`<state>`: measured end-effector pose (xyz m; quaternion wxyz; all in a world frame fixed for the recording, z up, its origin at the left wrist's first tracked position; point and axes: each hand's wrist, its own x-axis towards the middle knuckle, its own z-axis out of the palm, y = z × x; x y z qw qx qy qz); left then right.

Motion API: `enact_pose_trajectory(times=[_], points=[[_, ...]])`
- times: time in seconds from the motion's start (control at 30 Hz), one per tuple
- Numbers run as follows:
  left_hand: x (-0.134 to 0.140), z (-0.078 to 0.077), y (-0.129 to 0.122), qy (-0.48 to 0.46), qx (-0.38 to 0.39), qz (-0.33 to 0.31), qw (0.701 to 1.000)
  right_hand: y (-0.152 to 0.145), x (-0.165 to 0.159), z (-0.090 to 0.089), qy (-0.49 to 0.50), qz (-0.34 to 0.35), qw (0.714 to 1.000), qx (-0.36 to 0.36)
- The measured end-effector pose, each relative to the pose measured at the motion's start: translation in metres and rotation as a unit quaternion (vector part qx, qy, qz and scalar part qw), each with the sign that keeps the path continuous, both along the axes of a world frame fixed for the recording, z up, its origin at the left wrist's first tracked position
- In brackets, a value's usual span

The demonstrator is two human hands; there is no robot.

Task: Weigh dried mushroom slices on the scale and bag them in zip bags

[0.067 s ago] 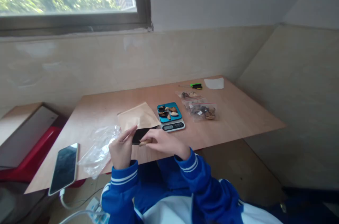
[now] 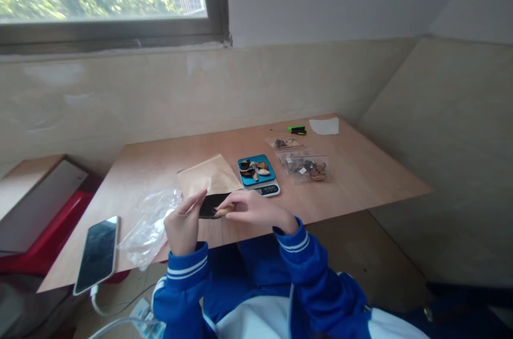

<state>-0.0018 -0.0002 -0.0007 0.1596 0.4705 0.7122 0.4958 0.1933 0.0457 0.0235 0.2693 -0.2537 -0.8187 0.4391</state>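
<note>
My left hand (image 2: 183,224) is closed at the near table edge, its fingertips pinching a flat black thing (image 2: 209,205) whose kind I cannot make out. Just right of it, my right hand (image 2: 256,208) pinches a small tan dried piece (image 2: 224,211), partly hidden by the fingers and overlapping the black thing in view. Beyond the hands lies a brown paper bag (image 2: 210,176). A kitchen scale (image 2: 273,188) with a blue platform carries several dried brown, black and pale pieces (image 2: 255,168); my right hand covers part of its front.
Clear zip bags (image 2: 308,169) of dried pieces lie right of the scale. Screwdrivers (image 2: 297,130) and a white paper (image 2: 324,126) are at the back. A crumpled clear plastic bag (image 2: 150,232) and a cabled phone (image 2: 97,254) lie on the left.
My right hand has shifted slightly right and up with the tan piece, now covering part of the scale's front. My left hand is nearly still.
</note>
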Motion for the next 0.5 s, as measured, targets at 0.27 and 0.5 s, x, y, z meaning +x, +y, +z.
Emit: enact_pose_trajectory(times=[0.27,0.5], points=[[-0.009,0.001,-0.001,-0.009,-0.007,0.018,1.0,0.105,0.076,-0.036,0.077,-0.308,0.947,-0.045],[-0.008,-0.002,0.0,-0.013,-0.006,0.008,1.0,0.175,0.07,-0.082,-0.043,-0.301,0.952,-0.028]])
